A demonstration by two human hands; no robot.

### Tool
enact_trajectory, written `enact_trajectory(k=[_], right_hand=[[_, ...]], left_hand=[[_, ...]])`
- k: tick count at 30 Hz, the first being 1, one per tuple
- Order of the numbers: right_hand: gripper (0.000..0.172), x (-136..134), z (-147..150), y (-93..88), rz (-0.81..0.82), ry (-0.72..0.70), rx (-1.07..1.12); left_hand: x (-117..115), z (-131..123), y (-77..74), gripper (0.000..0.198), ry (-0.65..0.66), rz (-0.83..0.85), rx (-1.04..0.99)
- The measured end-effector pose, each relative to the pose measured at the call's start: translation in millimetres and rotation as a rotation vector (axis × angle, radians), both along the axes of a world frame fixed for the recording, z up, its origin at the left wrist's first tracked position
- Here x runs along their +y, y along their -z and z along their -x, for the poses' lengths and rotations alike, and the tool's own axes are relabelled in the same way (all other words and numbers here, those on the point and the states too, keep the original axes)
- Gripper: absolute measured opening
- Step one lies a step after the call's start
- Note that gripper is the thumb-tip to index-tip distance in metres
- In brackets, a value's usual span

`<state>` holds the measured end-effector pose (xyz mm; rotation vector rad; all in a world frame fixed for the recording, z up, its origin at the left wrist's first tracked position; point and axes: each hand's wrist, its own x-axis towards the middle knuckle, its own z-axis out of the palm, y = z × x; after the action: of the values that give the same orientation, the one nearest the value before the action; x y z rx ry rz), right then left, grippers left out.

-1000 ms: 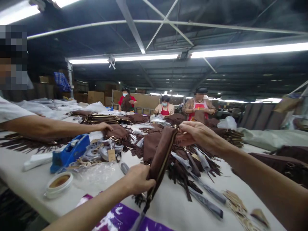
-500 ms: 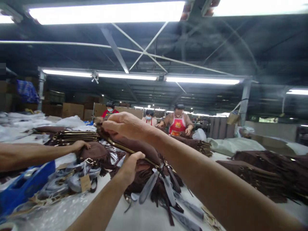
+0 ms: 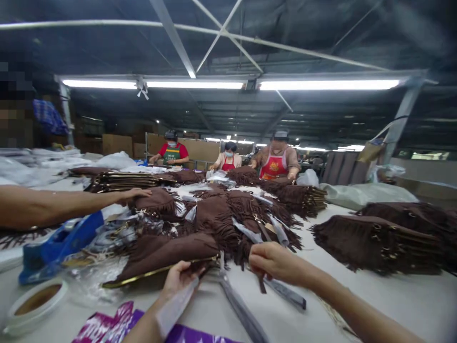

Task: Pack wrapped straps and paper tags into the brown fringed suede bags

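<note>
A brown fringed bag (image 3: 167, 252) with a gold zipper edge lies tilted near the front of the table. At its zipper side, my left hand (image 3: 183, 278) is closed on the edge, a strip of clear plastic lying over the wrist. My right hand (image 3: 269, 261) is closed to the right of the bag, around a brown strap end that shows below the fingers. Grey-wrapped straps (image 3: 239, 305) trail on the table between and below both hands. Other brown fringed bags (image 3: 214, 214) are heaped just beyond.
Another person's hand (image 3: 137, 194) rests on a brown bag at left. Nearby are a blue tape dispenser (image 3: 67, 243), a tape roll (image 3: 35, 302) and purple packaging (image 3: 107, 324). Stacked bags (image 3: 378, 238) stand at right. Several people (image 3: 274, 162) work across the table.
The view has tilted down. The bag was raised between both hands and now lies lower, to the left. My right hand has moved from its upper end to the right, near the straps.
</note>
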<state>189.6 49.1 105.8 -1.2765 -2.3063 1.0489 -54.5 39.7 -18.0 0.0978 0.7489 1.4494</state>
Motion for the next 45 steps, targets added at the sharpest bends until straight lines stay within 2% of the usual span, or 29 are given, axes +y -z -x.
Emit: enact_trajectory(k=[3,4,6,8,11,13,15,17,19,21,23,24,28,30,33,37,40,45], right_hand=[[0.025,-24,21,49.6,0.191,0.071,0.108],[0.027,-31,31,63.3,0.312,0.133,0.202],[0.027,-39,52,86.8,0.456,0.229,0.361],[0.034,-40,70,104.3,0.477,0.306,0.432],[0.048,-26,86,119.1,0.352,0.342,0.466],[0.035,-12,90,122.7,0.301,0.333,0.483],[0.022,0,91,123.2,0.323,0.334,0.489],[0.029,7,91,122.1,0.369,0.336,0.519],[0.034,8,91,120.7,0.419,0.341,0.582],[0.039,6,91,120.2,0.472,0.342,0.646],[0.043,2,90,120.9,0.517,0.337,0.687],[0.045,1,90,121.6,0.533,0.334,0.699],[0.053,-1,88,122.2,0.647,0.332,0.703],[0.057,2,85,120.3,0.753,0.352,0.682],[0.06,12,83,116.5,0.829,0.428,0.633],[0.035,26,87,114.5,0.761,0.481,0.582],[0.025,30,91,115.2,0.709,0.474,0.573],[0.023,26,92,122.3,0.652,0.415,0.614]], left_hand=[[2,-3,1.2,0.029,-0.042,0.008,0.009],[3,-4,-0.1,0.028,-0.05,0.011,0.011],[3,-6,-1.7,0.029,-0.056,0.018,0.016],[3,-6,-1.1,0.033,-0.046,0.021,0.018],[3,-4,2.0,0.032,-0.022,0.032,0.027],[3,-2,3.0,0.027,-0.009,0.041,0.04],[1,-2,1.7,0.02,0.005,0.043,0.056],[-5,-2,-1.3,0.014,0.038,0.046,0.07],[-16,-4,-3.5,0.017,0.165,0.021,0.126],[-30,-5,-1.7,0.029,0.379,-0.061,0.225],[-42,-7,5.6,0.038,0.548,-0.151,0.309],[-46,-8,11.0,0.039,0.572,-0.167,0.323],[-47,-8,33.2,0.03,0.507,-0.09,0.323],[-44,-6,38.2,0.025,0.518,-0.087,0.357],[-42,-2,36.1,0.025,0.55,-0.101,0.406],[-45,0,29.3,0.03,0.585,-0.111,0.45],[-45,0,27.1,0.033,0.59,-0.113,0.454],[-43,-5,21.0,0.038,0.585,-0.019,0.379]])
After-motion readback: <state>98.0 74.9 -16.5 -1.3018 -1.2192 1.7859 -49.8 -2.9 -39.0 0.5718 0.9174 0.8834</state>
